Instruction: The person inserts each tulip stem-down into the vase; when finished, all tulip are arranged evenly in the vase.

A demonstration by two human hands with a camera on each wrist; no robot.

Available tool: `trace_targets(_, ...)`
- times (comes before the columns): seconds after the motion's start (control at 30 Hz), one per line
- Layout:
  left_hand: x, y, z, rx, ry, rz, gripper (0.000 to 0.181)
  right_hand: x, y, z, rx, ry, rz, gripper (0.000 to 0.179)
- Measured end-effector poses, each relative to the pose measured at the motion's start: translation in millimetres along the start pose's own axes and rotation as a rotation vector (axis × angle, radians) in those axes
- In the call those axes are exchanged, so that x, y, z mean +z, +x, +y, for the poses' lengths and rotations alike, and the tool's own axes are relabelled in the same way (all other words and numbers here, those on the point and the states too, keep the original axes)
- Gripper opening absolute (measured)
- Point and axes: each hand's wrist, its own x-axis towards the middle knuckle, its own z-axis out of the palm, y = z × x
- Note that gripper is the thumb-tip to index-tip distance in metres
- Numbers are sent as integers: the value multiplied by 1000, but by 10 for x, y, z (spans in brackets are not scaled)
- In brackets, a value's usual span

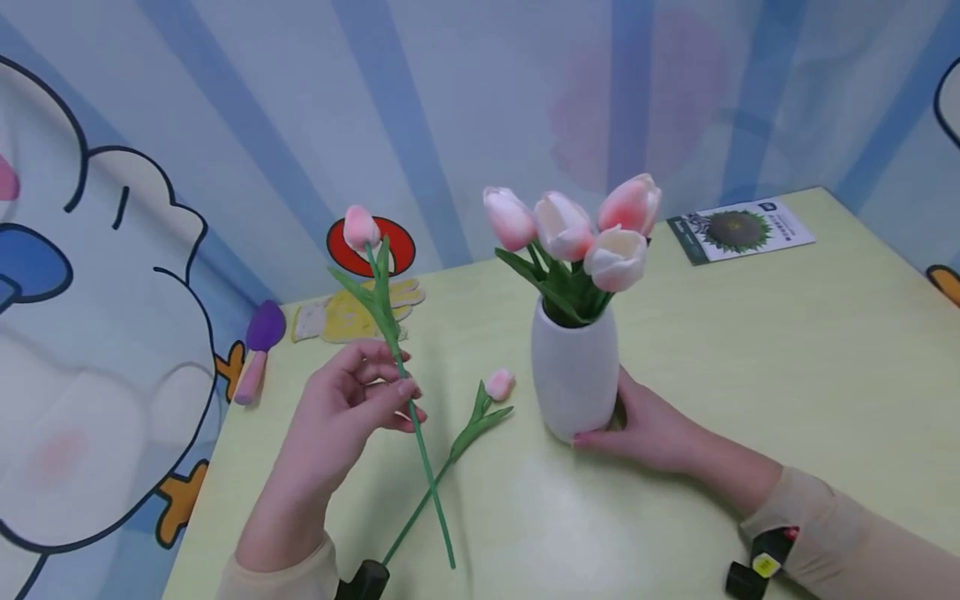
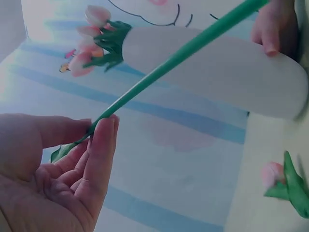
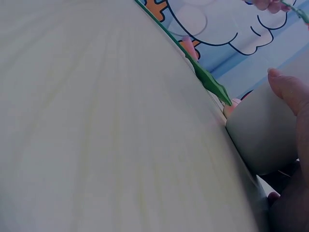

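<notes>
Head: held tulip (image 1: 385,314), vase (image 1: 574,375) well apart.

Pale beige sleeves (image 1: 862,533) adjoin black wrist cameras (image 1: 767,565).

Soft, fairly even light fills the head view, laying a pale sheen on the near part of the smooth, pale yellow tabletop (image 1: 750,375). Faint, soft-edged shadows fall near the slim green-stemmed artificial pink tulip (image 1: 422,442). The left wrist view is dimmer and bluish; the smooth white rounded vase (image 2: 203,72) looks flat and stretched, the pink blossom (image 2: 271,174) at right blurred. The right wrist view is murky, the tabletop greyish and smeared, darkening at lower right.
</notes>
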Motion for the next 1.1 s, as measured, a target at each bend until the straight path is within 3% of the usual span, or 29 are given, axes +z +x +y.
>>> trace_targets(0.23, 102, -16, 187, 154, -86, 84, 21, -3, 10, 2, 0, 14, -3, 101)
trace_targets(0.87, 351, 13, 555, 392, -293, 195, 36, 20, -4, -14, 24, 16, -19, 103)
trace_targets(1.0, 400, 29, 643, 424, -312, 261, 38, 13, -5, -13, 11, 9, -13, 102)
trace_targets(1.1, 441, 62, 708, 484, -350, 300, 40, 3, -1, -11, -8, 10, -6, 101)
